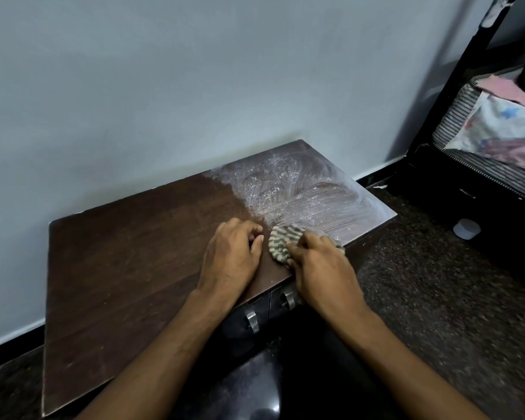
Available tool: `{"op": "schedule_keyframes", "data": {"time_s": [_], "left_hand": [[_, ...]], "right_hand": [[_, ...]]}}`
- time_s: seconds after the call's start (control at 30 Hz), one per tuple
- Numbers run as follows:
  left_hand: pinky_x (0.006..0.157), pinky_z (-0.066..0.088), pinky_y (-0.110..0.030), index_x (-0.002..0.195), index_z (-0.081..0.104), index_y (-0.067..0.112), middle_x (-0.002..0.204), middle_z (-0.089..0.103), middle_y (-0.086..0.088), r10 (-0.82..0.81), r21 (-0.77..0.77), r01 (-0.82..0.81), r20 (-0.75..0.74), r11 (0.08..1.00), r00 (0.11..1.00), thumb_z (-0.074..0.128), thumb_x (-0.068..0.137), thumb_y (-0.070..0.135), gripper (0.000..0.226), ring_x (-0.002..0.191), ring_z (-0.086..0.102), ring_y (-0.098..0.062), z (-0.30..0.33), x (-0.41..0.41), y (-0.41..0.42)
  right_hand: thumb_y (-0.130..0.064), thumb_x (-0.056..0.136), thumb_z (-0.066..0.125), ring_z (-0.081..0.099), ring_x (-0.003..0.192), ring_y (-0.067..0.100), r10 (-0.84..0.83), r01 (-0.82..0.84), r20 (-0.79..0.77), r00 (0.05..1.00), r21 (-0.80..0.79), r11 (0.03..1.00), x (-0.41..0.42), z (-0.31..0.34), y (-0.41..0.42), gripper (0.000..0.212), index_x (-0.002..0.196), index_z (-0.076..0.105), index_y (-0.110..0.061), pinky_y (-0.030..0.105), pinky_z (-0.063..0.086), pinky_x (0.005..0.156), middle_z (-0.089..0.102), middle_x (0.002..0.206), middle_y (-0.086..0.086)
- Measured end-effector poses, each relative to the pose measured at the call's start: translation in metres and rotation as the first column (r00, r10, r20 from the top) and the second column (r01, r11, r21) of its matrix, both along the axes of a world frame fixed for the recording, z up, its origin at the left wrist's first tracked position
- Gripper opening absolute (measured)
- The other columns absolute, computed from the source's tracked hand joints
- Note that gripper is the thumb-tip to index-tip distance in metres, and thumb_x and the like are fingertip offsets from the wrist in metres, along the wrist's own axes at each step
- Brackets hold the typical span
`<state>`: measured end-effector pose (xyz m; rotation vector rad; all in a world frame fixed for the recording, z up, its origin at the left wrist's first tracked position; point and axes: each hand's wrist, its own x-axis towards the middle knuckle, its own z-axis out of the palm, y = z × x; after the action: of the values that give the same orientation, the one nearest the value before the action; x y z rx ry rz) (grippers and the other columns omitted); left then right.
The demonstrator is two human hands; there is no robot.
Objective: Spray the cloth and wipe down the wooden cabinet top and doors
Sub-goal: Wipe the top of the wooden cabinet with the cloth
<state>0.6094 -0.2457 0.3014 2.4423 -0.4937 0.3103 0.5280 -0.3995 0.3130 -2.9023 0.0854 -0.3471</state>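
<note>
the right hand is gripping a striped cloth, fingers curled over it and pressing it onto the cabinet top near the front edge. the cloth is sitting bunched, grey and cream stripes showing past the fingertips, right at the border of a wet patch. that patch of smeared foam is covering the right part of the top, with curved streaks running across it to the far right corner; the left part of the top is looking dry and dark brown.

the left hand is resting on the top just beside the cloth, not touching it, fingers loosely curled and holding nothing, the thumb lying close to the cloth's left edge.

below the front edge, two dark doors are showing, each with a metal handle: one under the left wrist, one partly hidden by the right wrist.

the cabinet is standing against a pale blue wall, on a dark speckled floor. to the right, a black frame is holding striped and pink bedding, and a small white cap is lying on the floor near it.
</note>
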Motion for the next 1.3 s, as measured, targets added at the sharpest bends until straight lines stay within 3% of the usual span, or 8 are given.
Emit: {"op": "schedule_keyframes", "data": {"time_s": [0.13, 0.2, 0.33, 0.5, 0.7, 0.9, 1.2, 1.3], "left_hand": [[0.085, 0.05, -0.032, 0.106, 0.07, 0.025, 0.088, 0.055, 0.011, 0.011, 0.006, -0.011, -0.004, 1.0, 1.0, 0.065, 0.09, 0.03, 0.016, 0.09, 0.053, -0.01, -0.002, 0.003, 0.004], [0.084, 0.05, -0.035, 0.105, 0.07, 0.025, 0.087, 0.056, 0.01, 0.021, 0.003, -0.021, -0.006, 1.0, 1.0, 0.066, 0.089, 0.029, 0.016, 0.089, 0.054, -0.012, -0.003, 0.005, 0.004], [0.084, 0.051, -0.035, 0.108, 0.069, 0.025, 0.089, 0.056, 0.01, 0.017, 0.005, -0.017, -0.02, 1.0, 1.0, 0.064, 0.09, 0.03, 0.019, 0.091, 0.055, -0.013, -0.001, 0.007, 0.002], [0.083, 0.051, -0.036, 0.105, 0.069, 0.027, 0.087, 0.056, 0.01, 0.032, 0.009, -0.032, -0.015, 0.999, 0.999, 0.065, 0.09, 0.03, 0.016, 0.089, 0.055, -0.012, -0.002, 0.008, 0.007], [0.081, 0.052, -0.036, 0.106, 0.069, 0.027, 0.086, 0.053, 0.013, 0.023, 0.001, -0.023, -0.027, 1.0, 0.999, 0.065, 0.089, 0.03, 0.018, 0.088, 0.056, -0.012, -0.003, 0.009, 0.008], [0.083, 0.051, -0.037, 0.104, 0.07, 0.025, 0.086, 0.054, 0.009, 0.055, 0.017, -0.054, -0.031, 0.998, 0.998, 0.063, 0.091, 0.028, 0.015, 0.088, 0.056, -0.014, 0.002, 0.01, 0.011], [0.08, 0.051, -0.037, 0.096, 0.067, 0.024, 0.086, 0.056, 0.007, 0.119, 0.022, -0.119, -0.013, 0.993, 0.993, 0.061, 0.092, 0.03, 0.009, 0.086, 0.055, -0.014, 0.01, 0.015, 0.016], [0.082, 0.052, -0.038, 0.096, 0.067, 0.025, 0.087, 0.056, 0.008, 0.109, 0.009, -0.108, -0.031, 0.994, 0.994, 0.062, 0.091, 0.028, 0.007, 0.088, 0.056, -0.014, 0.012, 0.019, 0.021]], "right_hand": [[-0.028, 0.1, 0.054, 0.051, 0.105, 0.021, -0.091, 0.092, 0.005, 0.996, -0.011, 0.996, 0.017, 0.005, -0.002, 0.022, 0.115, 0.068, -0.02, 0.039, 0.047, 0.085, 0.054, 0.115, 0.0], [-0.029, 0.098, 0.057, 0.051, 0.107, 0.021, -0.038, 0.038, 0.018, 0.999, 0.003, 0.999, 0.015, 0.005, 0.011, 0.022, 0.115, 0.069, -0.021, 0.039, 0.048, 0.087, 0.055, 0.116, 0.0], [-0.03, 0.093, 0.059, 0.053, 0.097, 0.025, 0.123, -0.124, 0.044, 0.991, 0.033, 0.992, -0.009, -0.008, 0.027, 0.024, 0.114, 0.068, -0.022, 0.041, 0.052, 0.073, 0.053, 0.103, -0.001], [-0.029, 0.096, 0.056, 0.049, 0.098, 0.025, -0.018, 0.018, 0.04, 0.999, 0.013, 1.0, 0.007, -0.009, 0.007, 0.025, 0.116, 0.068, -0.021, 0.04, 0.048, 0.076, 0.052, 0.104, 0.001], [-0.032, 0.095, 0.057, 0.05, 0.101, 0.025, 0.071, -0.071, 0.005, 0.997, 0.014, 0.997, 0.008, -0.005, 0.014, 0.024, 0.113, 0.069, -0.023, 0.041, 0.049, 0.077, 0.052, 0.106, 0.0], [-0.029, 0.099, 0.054, 0.052, 0.106, 0.027, -0.038, 0.039, 0.031, 0.999, -0.041, 0.998, 0.049, 0.003, 0.012, 0.023, 0.111, 0.068, -0.016, 0.043, 0.048, 0.079, 0.055, 0.117, 0.003], [-0.038, 0.099, 0.053, 0.05, 0.107, 0.022, 0.133, -0.132, -0.027, 0.991, 0.017, 0.991, 0.071, 0.003, 0.017, 0.027, 0.116, 0.069, -0.024, 0.044, 0.05, 0.087, 0.053, 0.113, -0.001], [-0.037, 0.099, 0.054, 0.05, 0.107, 0.023, 0.091, -0.091, -0.009, 0.996, 0.018, 0.996, 0.068, -0.001, 0.011, 0.029, 0.12, 0.069, -0.025, 0.045, 0.05, 0.087, 0.054, 0.116, -0.001]]}}
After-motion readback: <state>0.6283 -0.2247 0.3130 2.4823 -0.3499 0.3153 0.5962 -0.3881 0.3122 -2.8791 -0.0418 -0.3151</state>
